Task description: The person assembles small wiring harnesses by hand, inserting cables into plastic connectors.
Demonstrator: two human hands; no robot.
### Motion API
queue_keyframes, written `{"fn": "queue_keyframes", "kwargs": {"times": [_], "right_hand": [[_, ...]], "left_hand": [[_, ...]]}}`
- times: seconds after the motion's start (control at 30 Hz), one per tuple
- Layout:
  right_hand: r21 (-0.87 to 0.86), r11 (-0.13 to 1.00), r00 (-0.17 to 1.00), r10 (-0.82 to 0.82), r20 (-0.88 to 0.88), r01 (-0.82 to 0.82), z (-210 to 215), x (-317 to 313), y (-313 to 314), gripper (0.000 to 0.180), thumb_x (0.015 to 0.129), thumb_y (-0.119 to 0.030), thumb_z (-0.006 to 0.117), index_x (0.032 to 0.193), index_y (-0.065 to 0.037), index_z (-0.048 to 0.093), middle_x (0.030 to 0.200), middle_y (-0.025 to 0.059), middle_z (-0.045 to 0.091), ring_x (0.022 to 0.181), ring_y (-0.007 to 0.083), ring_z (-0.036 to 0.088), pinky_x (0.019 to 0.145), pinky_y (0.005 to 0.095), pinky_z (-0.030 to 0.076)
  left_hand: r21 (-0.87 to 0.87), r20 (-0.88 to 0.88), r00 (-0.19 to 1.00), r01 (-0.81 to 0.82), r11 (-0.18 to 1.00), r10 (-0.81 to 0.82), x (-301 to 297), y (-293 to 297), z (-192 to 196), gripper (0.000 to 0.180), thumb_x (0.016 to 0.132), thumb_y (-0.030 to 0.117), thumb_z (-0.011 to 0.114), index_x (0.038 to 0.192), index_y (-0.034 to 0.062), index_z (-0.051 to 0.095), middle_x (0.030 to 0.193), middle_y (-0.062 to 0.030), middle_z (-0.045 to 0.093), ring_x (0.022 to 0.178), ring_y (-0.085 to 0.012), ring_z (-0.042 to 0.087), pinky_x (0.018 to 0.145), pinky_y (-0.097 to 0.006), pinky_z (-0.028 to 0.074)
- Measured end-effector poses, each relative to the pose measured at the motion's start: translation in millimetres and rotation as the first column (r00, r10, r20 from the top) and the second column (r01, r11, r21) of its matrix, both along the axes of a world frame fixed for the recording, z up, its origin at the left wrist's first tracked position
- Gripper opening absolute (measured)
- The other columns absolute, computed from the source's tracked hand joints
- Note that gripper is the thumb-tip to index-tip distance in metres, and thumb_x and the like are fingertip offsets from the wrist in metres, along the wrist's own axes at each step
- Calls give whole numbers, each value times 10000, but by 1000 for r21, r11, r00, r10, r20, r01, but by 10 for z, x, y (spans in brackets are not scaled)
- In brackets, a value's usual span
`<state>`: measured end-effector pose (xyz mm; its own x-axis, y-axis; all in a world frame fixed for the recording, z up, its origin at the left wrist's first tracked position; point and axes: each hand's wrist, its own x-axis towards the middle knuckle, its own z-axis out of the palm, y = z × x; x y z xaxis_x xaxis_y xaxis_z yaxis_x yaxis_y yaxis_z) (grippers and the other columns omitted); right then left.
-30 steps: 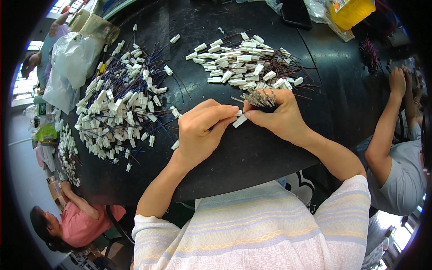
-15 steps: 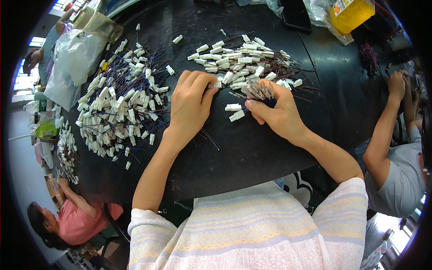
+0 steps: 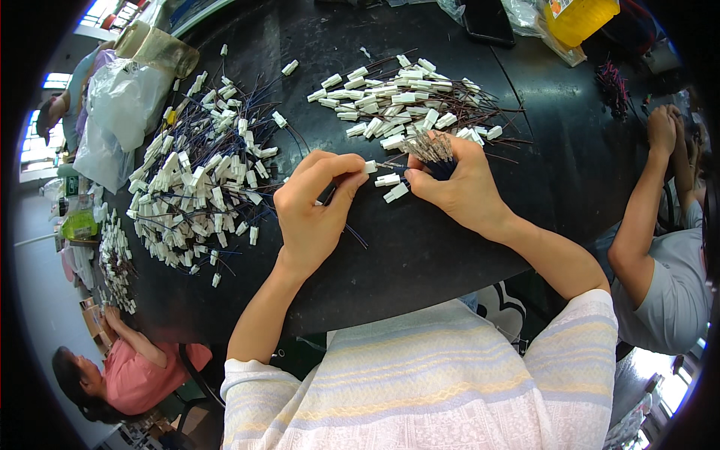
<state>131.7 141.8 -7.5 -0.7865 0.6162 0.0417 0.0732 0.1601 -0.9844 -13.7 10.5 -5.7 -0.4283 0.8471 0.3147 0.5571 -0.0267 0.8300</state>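
A white plastic connector (image 3: 370, 166) is pinched between the thumb and forefinger of my left hand (image 3: 311, 210); dark wire shows beneath that hand. My right hand (image 3: 469, 191) is closed around a bundle of dark-blue wires (image 3: 442, 169), their metal terminal ends (image 3: 429, 147) fanned upward. One terminal points out left toward the held connector; I cannot tell whether they touch. Just left of my right thumb lie two white connectors (image 3: 394, 193). Beyond both hands spreads a pile of white connectors with brown wires (image 3: 409, 97).
A larger heap of white connectors with blue wires (image 3: 199, 176) lies left. Beyond it are a plastic bag (image 3: 120, 112) and a tub (image 3: 169, 52). A phone (image 3: 487, 21) and yellow container (image 3: 581, 22) sit at the far right. Co-workers sit on both sides.
My left hand has drawn back from the edge of the brown-wire pile and turned, bringing a connector close to the terminal ends. My right hand keeps its grip on the bundle, nearly still.
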Motion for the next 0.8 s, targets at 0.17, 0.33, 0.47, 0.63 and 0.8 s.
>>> {"fn": "queue_keyframes", "kwargs": {"times": [0.17, 0.33, 0.47, 0.63, 0.8], "right_hand": [[-6, 1000, 1000, 0, 25, 0, 6, 7, 2, 134, 696, -63, 609, 793, 27, 585, 689, 58, 601, 644, 78, 540, 619, 230, 439], [12, 1000, 999, 21, 41, -21, 35, 9, 6, 124, 704, -67, 612, 789, 20, 587, 688, 44, 599, 642, 72, 536, 617, 223, 439], [-175, 984, 1000, 20, 13, -18, 61, 20, 29, 134, 699, -65, 640, 805, 9, 605, 712, 21, 606, 662, 68, 542, 629, 214, 445], [-277, 960, 998, 56, 26, -46, 60, 49, 73, 160, 689, -60, 666, 823, 9, 615, 716, 20, 606, 673, 69, 550, 650, 214, 455], [-362, 929, 996, 87, 15, -75, 71, 58, 83, 154, 726, -64, 678, 833, 19, 606, 686, 26, 590, 585, 71, 534, 557, 208, 443]], "left_hand": [[107, -192, 981, 6, 994, 15, 19, 39, 11, 164, 712, -93, 652, 861, -35, 619, 807, -101, 627, 701, -140, 580, 620, -231, 462], [208, -475, 880, 115, 971, -3, 37, 73, 14, 199, 658, -101, 674, 836, -38, 612, 796, -126, 637, 665, -224, 585, 566, -275, 467], [206, -468, 883, 160, 966, -46, 77, 86, 18, 215, 640, -101, 677, 835, -42, 610, 796, -131, 637, 665, -234, 585, 566, -280, 467], [208, -471, 879, 191, 959, -73, 144, 114, 8, 219, 632, -114, 663, 833, -47, 607, 788, -131, 636, 670, -243, 587, 567, -289, 469], [168, -425, 899, 197, 966, -109, 54, 168, 31, 218, 647, -110, 648, 848, -30, 619, 841, -147, 642, 716, -251, 606, 610, -301, 479]]}}
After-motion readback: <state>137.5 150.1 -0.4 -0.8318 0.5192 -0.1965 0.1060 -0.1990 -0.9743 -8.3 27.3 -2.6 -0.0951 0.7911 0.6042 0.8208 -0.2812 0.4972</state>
